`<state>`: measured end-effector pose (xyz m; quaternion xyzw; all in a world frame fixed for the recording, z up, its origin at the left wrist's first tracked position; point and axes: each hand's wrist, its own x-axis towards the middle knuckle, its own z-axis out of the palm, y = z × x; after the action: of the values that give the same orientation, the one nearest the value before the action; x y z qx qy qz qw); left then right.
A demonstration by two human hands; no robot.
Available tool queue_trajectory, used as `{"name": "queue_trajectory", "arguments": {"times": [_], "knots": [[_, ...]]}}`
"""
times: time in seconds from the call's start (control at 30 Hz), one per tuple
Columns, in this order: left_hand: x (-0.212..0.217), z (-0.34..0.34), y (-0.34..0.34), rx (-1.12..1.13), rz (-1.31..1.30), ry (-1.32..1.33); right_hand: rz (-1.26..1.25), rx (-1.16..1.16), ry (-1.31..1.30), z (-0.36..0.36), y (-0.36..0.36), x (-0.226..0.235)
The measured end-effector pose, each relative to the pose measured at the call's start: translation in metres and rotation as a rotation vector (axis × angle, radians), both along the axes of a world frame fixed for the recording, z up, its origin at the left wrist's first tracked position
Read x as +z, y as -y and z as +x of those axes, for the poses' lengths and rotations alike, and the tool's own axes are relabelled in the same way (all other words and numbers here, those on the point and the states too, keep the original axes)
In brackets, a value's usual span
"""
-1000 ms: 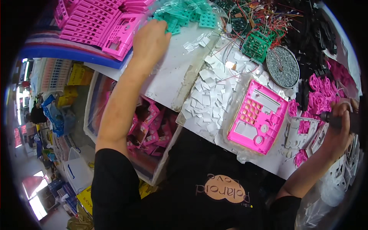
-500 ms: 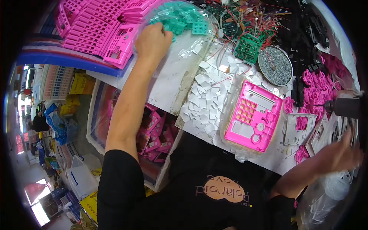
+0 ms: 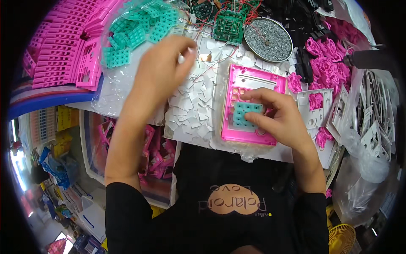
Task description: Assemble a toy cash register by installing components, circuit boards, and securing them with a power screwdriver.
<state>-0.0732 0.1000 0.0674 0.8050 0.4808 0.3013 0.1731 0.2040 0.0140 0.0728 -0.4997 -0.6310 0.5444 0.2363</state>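
My right hand (image 3: pixel 277 112) grips a teal rubber keypad (image 3: pixel 245 113) between thumb and fingers, over a pink plastic casing (image 3: pixel 253 136). The keypad hides part of the casing's square button holes. The casing lies on a clear plastic-wrapped pad at the table's front edge. My left hand (image 3: pixel 163 65), a little blurred, hangs above the white paper pieces (image 3: pixel 192 101). Its thumb and forefinger are apart with nothing visible between them; the other fingers are hidden. Beyond it, more teal keypads (image 3: pixel 137 36) lie piled on a clear plastic bag.
Stacked pink casings (image 3: pixel 63 55) fill the left. Green circuit boards (image 3: pixel 228 27) with red wires lie at the back, beside a round tin of small metal screws (image 3: pixel 268 40). At right are pink coiled parts (image 3: pixel 330 67), a dark power screwdriver (image 3: pixel 370 58) and grey-white plates (image 3: pixel 315 108).
My right hand has come from the far right to the pink casing and now holds a keypad. My left hand has left the keypad pile. The whole view has shifted.
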Motion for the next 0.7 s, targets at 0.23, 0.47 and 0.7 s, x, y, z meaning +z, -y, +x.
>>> {"name": "queue_trajectory", "arguments": {"times": [0.23,0.47,0.7], "knots": [[-0.042,0.033,-0.101,-0.075,0.248,-0.283,0.389,0.002,0.243,-0.01,-0.018,-0.027],[-0.034,0.07,-0.11,-0.231,0.188,-0.414,0.541,0.005,0.385,-0.004,-0.006,-0.012],[-0.008,0.052,-0.118,-0.202,0.096,-0.189,0.619,0.418,0.686,-0.005,0.03,-0.018]]}}
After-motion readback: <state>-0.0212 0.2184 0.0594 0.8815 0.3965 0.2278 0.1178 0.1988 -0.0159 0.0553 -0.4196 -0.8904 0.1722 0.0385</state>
